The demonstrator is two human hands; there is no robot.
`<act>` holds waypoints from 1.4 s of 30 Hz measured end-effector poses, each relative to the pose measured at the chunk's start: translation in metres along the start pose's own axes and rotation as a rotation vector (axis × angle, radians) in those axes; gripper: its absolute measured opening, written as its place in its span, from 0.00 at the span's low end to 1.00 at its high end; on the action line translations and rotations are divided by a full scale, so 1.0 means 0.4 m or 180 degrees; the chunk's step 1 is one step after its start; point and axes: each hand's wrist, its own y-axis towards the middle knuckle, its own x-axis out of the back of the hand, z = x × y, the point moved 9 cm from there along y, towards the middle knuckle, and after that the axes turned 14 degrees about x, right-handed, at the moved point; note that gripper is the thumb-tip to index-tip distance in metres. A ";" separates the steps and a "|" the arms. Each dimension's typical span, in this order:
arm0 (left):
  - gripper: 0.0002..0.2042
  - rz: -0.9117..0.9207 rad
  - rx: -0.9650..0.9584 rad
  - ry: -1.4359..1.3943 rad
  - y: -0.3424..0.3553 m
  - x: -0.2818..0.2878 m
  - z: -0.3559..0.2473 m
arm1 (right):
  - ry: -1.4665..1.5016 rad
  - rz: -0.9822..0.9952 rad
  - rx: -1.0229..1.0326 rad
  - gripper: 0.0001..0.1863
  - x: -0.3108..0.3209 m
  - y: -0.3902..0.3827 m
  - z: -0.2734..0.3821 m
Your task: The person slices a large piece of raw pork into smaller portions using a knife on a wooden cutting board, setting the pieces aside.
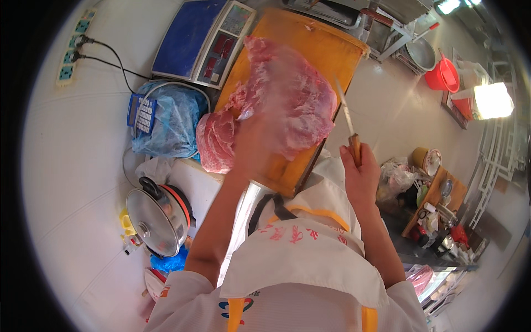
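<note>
A large slab of raw pink meat (298, 97) lies across a wooden cutting board (326, 44). At its near left, several cut slices (215, 141) of the same meat lean together and overlap the board's left edge. My left hand (257, 138) rests at the meat's near side, next to these slices; a smear over the picture hides its fingers. In my right hand (362, 171) is a knife (347, 113) with a wooden handle. The fingers are wrapped round the handle, and the narrow blade points away from me, beyond the board's right edge and apart from the meat.
A blue-topped weighing scale (188, 41) stands against the board's far left. Nearer are a blue plastic bag (171, 119) with a blue calculator (141, 113) and a lidded pan (157, 221). Cords run to a wall socket strip (74, 47). A red bucket (442, 74) stands far right.
</note>
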 end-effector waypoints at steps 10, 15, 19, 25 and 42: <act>0.35 -0.0017 0.0308 -0.0555 -0.137 -0.115 -0.033 | 0.0361 0.0109 -0.0294 0.16 -0.018 -0.056 -0.011; 0.40 -0.0053 0.0347 -0.0258 -0.123 -0.124 -0.054 | 0.0201 0.0216 -0.0185 0.16 -0.006 -0.041 0.025; 0.39 -0.0232 0.0402 -0.0331 -0.157 -0.148 -0.055 | 0.0160 0.0457 -0.0171 0.17 0.013 -0.020 0.013; 0.50 -0.0551 0.1615 -0.1192 -0.134 -0.153 0.002 | 0.0418 0.0796 -0.0055 0.14 -0.024 0.080 -0.009; 0.34 -0.1048 0.4493 -0.3437 -0.195 -0.331 -0.049 | -0.0584 0.4162 0.2742 0.15 -0.179 0.396 0.220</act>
